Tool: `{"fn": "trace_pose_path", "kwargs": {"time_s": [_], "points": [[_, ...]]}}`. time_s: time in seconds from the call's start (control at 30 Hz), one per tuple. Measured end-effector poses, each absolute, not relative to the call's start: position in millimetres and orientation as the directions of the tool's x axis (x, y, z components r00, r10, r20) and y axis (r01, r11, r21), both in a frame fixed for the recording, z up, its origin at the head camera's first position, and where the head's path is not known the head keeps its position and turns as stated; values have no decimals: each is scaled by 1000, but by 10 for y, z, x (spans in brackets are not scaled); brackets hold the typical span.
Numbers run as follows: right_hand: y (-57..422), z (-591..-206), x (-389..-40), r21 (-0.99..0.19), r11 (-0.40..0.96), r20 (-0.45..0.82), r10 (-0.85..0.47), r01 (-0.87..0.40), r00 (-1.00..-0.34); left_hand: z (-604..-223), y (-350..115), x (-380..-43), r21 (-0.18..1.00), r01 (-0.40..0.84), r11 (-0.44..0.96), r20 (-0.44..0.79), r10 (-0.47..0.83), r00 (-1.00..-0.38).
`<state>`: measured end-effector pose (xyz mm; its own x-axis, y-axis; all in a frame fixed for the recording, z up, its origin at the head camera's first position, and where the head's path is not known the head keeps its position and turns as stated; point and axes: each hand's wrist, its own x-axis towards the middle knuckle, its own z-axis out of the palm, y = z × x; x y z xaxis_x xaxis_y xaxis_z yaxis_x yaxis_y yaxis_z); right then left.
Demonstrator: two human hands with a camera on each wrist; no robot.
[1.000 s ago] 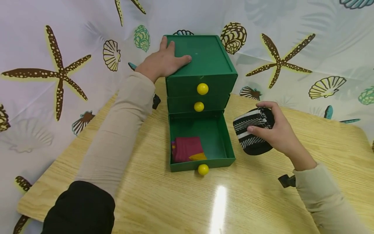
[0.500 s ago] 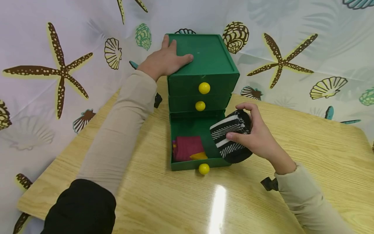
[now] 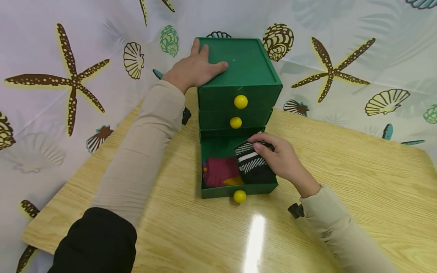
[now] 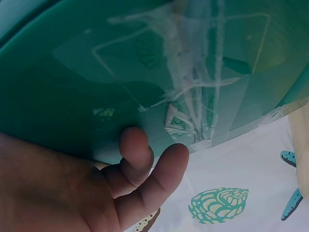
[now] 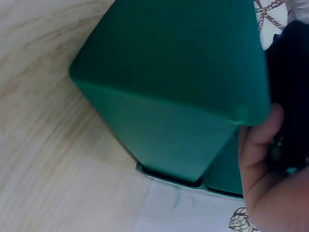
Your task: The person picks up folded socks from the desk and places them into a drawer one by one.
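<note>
In the head view my left hand (image 3: 194,71) rests on the top left edge of a green drawer unit (image 3: 239,62), thumb and some fingers spread. Two of its fingers (image 4: 159,174) show against the taped side in the left wrist view. My right hand (image 3: 281,157) pinches a folded black-and-white patterned sock (image 3: 254,163) inside the pulled-out bottom drawer (image 3: 218,192), on its right side. To the left lies a folded maroon sock (image 3: 222,170) with an orange patch. The right wrist view shows the drawer's outer wall (image 5: 154,130), with the dark sock (image 5: 289,96) partly cut off.
The two upper drawers are closed, with yellow knobs (image 3: 240,101). A third knob (image 3: 239,196) sits on the open drawer. The unit stands on a wooden table (image 3: 191,231), against a white curtain (image 3: 232,17) printed with starfish and shells.
My right hand has carried the black-and-white sock leftward from beside the drawer and lowered it in, next to the maroon sock. The left hand keeps its place on the unit.
</note>
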<state>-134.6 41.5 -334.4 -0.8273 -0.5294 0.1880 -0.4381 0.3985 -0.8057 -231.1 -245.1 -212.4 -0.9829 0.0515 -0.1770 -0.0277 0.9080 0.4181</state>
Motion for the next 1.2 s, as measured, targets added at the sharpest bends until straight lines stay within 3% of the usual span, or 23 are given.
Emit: {"fn": "trace_pose_path", "kwargs": {"time_s": [0.37,0.7,0.83,1.0,1.2], "points": [[260,-3320,-1318,-607,650,19,-562,-457,-827,-2082,-2443,-2306,404,-34,914,-185,45,-982],[255,-3282,-1370,-642,673,-145,-577,-367,-804,-2088,-2435,-2308,402,-36,915,-194,47,-980],[192,-3211,-1331,-510,754,-212,-577,-415,-789,-2087,-2437,-2314,401,-36,915,-192,46,-980],[99,-3138,-1266,-312,802,-178,-576,-510,-798,-2094,-2441,-2312,406,-37,913,-192,45,-980],[45,-3149,-1253,-207,836,-233,-547,-508,-804,-2103,-2437,-2306,415,-39,909,-193,46,-980]]}}
